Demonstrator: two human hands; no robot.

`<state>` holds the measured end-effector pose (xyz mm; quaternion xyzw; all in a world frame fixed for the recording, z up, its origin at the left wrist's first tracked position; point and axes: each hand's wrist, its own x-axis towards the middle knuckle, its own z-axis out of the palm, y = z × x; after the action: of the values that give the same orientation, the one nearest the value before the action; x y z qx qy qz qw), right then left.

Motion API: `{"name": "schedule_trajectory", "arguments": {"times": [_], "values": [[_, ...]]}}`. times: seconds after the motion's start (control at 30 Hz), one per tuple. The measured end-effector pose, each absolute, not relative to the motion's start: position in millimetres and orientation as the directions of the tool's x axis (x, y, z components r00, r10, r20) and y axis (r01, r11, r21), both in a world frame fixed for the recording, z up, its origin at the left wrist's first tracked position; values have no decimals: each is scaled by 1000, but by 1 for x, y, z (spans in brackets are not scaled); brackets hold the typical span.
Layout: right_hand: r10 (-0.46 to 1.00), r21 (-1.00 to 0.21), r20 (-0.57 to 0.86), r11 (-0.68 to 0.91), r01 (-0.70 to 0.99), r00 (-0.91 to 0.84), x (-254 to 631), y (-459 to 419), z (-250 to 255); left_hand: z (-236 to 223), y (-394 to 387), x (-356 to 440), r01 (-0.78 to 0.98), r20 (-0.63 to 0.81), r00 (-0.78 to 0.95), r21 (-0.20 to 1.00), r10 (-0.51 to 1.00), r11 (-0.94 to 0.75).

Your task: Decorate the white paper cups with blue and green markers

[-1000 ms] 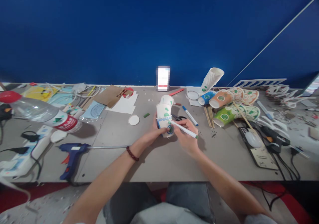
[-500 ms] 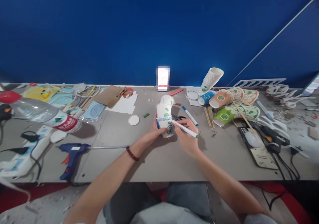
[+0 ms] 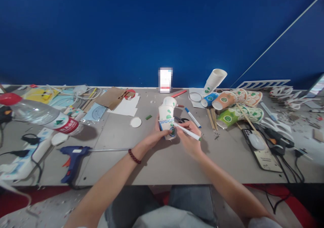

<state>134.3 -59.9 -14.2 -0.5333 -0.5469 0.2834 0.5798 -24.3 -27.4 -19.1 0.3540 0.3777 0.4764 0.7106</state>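
While the left hand (image 3: 153, 136) clasps the cup (image 3: 165, 125), seemingly to steady it, the right hand (image 3: 190, 143) pinches a marker (image 3: 189, 132) close against it.

Left grip (image 3: 153, 135) covering part of held cup (image 3: 167, 125), its far fingers hiding behind. Pen (image 3: 188, 132) tip looking too small to tell if touching cup. Right grip (image 3: 189, 139) partly hiding dark thing (image 3: 179, 119), too covered to name. Rod (image 3: 108, 149) disappearing behind left wrist. Screen (image 3: 165, 80) blurring into blocks. White lump (image 3: 257, 142) covering part of phone (image 3: 269, 160). Power strip (image 3: 45, 143) running off left edge.
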Motion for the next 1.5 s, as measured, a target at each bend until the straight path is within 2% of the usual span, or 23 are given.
{"name": "schedule_trajectory", "arguments": {"times": [0.57,0.87,1.3,1.5], "values": [[928,-945,307,270,186,211,132,-61,-16,-20,-29,-25,-454,-156,280,848,947,274],[935,-952,286,252,172,212,133,-61,-18,-18,-30,-24,-422,-152,283,867,947,265],[908,-938,334,346,-6,254,135,-61,-6,-30,-24,-26,-440,-126,273,865,954,241],[915,-945,324,323,43,242,135,-62,-9,-31,-24,-26,-475,-121,309,840,943,263]]}}
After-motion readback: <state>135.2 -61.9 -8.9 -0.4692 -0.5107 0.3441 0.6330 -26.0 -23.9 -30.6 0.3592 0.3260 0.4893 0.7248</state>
